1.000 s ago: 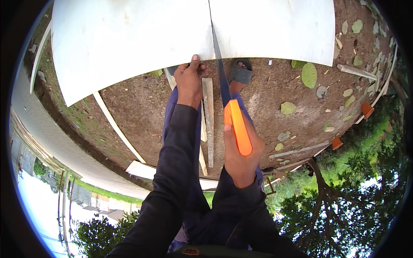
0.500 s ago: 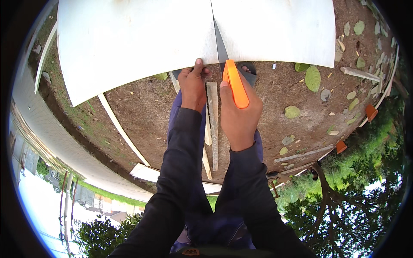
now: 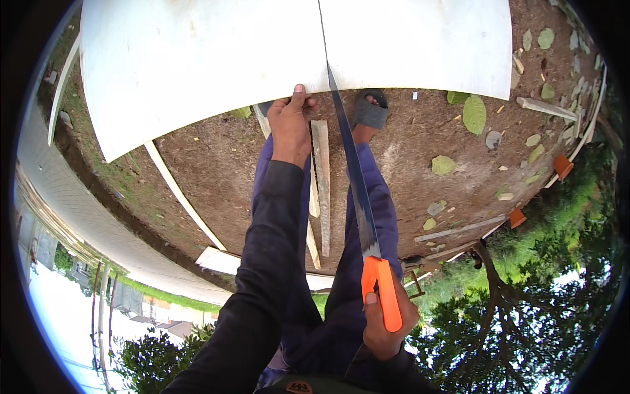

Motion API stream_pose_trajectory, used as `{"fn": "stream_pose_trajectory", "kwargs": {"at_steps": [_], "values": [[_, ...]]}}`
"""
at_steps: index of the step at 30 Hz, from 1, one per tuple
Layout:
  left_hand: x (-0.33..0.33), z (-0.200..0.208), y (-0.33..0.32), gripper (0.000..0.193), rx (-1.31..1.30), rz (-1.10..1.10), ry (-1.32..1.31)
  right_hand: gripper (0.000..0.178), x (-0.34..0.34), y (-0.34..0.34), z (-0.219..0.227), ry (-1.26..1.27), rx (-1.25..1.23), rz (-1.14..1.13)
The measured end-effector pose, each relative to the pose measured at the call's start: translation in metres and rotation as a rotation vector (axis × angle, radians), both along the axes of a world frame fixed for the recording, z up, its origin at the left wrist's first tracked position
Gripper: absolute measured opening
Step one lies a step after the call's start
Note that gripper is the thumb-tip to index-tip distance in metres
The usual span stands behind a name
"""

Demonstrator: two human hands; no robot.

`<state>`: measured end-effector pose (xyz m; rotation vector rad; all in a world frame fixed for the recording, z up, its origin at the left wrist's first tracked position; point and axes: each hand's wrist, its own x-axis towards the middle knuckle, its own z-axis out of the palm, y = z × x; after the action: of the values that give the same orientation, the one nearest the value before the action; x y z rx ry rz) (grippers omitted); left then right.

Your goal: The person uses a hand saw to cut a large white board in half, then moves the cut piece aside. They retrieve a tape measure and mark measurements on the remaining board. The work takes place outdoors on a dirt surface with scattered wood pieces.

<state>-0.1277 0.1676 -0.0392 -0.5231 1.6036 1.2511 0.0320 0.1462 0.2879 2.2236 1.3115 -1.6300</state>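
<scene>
A large white board [image 3: 197, 65] spans the upper part of the view, split by a thin dark cut line running up from near the middle of its near edge. The tip end of a handsaw [image 3: 355, 177] sits in that cut, its long dark blade slanting back toward me. My right hand [image 3: 392, 328] is closed round the saw's orange handle, low and close to my body. At the board's near edge, left of the cut, my left hand [image 3: 292, 125] grips the board, thumb on top and fingers underneath, partly hidden.
Wooden strips [image 3: 321, 190] lie on brown soil between my legs. A sandalled foot [image 3: 372, 108] stands under the board's edge. Dry leaves [image 3: 474, 115] are scattered to the right, near orange pots [image 3: 562, 167]. Another strip [image 3: 180, 194] lies at left, beside a paved strip.
My right hand has pulled the saw back toward my body, so much more of the blade shows below the board. My left hand keeps its hold on the edge.
</scene>
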Motion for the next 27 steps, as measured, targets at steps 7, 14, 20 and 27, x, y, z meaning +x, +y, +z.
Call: {"fn": "stream_pose_trajectory", "kwargs": {"at_steps": [7,14,20,27], "values": [[-0.005,0.002,0.005,0.022,0.075,-0.040,-0.053,0.033,-0.053,0.035,-0.202,0.198,0.303,-0.210],[-0.014,0.011,-0.012,0.018,-0.017,0.034,-0.088,0.040,0.002,-0.020,-0.152,0.152,0.321,-0.043],[-0.023,0.008,-0.011,0.016,0.029,0.001,-0.142,0.047,0.092,-0.040,-0.093,0.127,0.207,0.149],[-0.045,-0.039,-0.038,0.019,-0.110,0.036,-0.127,0.056,0.088,-0.022,-0.069,0.116,0.373,0.154]]}}
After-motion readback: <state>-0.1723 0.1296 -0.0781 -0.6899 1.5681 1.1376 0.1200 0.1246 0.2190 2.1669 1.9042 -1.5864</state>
